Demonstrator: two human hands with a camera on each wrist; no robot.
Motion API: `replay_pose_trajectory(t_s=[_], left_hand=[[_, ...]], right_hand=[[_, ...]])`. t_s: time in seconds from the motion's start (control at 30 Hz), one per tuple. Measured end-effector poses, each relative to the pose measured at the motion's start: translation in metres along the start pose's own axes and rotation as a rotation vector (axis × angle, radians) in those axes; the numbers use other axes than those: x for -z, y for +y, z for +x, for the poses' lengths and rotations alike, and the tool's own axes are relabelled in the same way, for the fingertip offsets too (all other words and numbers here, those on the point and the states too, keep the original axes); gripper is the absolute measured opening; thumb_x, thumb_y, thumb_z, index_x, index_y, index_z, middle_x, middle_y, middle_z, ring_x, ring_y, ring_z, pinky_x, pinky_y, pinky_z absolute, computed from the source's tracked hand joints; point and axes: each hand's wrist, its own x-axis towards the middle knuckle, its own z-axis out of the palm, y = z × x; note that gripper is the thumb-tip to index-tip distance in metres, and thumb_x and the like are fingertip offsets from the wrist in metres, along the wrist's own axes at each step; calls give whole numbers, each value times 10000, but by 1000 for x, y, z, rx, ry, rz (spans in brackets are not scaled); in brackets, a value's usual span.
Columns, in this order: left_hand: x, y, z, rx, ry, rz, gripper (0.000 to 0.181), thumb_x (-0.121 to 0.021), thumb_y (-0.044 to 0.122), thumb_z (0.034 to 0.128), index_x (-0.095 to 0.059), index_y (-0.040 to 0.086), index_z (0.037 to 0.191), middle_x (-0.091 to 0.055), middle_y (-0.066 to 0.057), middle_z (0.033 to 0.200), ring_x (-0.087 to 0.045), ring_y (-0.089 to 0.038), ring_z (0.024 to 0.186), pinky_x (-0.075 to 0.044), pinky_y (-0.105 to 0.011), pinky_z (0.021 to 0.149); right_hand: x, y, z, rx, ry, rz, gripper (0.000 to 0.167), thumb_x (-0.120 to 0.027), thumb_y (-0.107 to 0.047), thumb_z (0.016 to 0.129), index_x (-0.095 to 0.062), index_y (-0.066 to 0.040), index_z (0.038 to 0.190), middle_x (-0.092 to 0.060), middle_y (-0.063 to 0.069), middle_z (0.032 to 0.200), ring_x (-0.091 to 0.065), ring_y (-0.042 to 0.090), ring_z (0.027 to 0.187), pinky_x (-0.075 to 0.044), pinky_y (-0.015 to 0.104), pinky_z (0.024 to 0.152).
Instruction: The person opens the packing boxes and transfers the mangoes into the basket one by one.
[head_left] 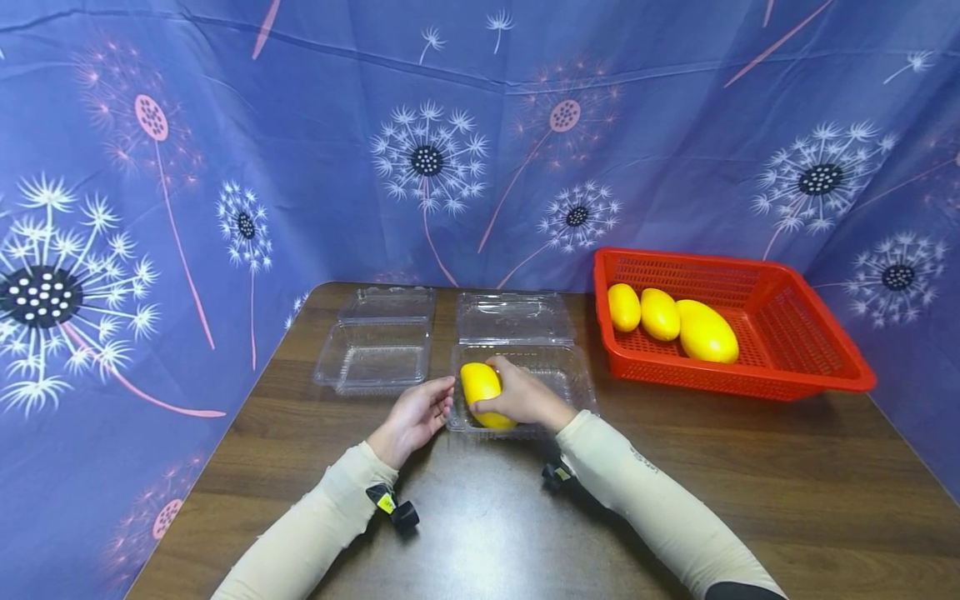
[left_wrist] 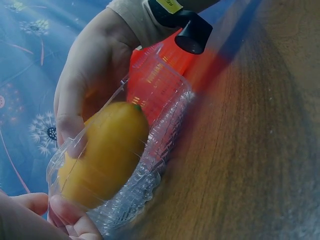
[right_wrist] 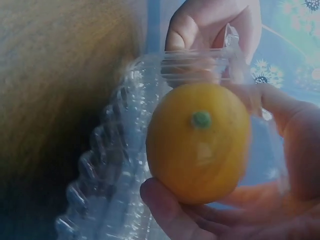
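Note:
My right hand [head_left: 521, 395] grips a yellow mango [head_left: 480, 385] inside the left part of a clear plastic clamshell box [head_left: 558, 371], whose lid is raised at the back. A small green stem spot [right_wrist: 201, 119] marks one end of the mango in the right wrist view. With thumb and finger, my left hand [head_left: 418, 414] pinches the left rim of the same box, as the left wrist view shows at its fingertips [left_wrist: 67, 212]. Through the transparent wall [left_wrist: 100, 195] the mango shows low in the box.
Left of this box stands a second open clamshell box [head_left: 375, 354]. At the right, a red plastic basket [head_left: 795, 379] holds several things, among them a large mango [head_left: 707, 332] and smaller mangoes [head_left: 660, 314]. A patterned blue cloth [head_left: 322, 150] hangs behind the wooden table [head_left: 465, 533].

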Motion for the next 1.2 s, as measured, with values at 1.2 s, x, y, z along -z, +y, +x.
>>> replay_pose_trajectory(t_s=[1.2], left_hand=[[1, 1, 2, -30, -1, -76, 198, -547, 70, 964, -590, 117, 776, -547, 50, 724, -478, -21, 594, -429, -108, 545]], right_hand=[[63, 6, -19, 22, 15, -60, 817, -766, -392, 769, -397, -68, 1422, -616, 156, 1213, -603, 266, 949, -550, 390, 773]])
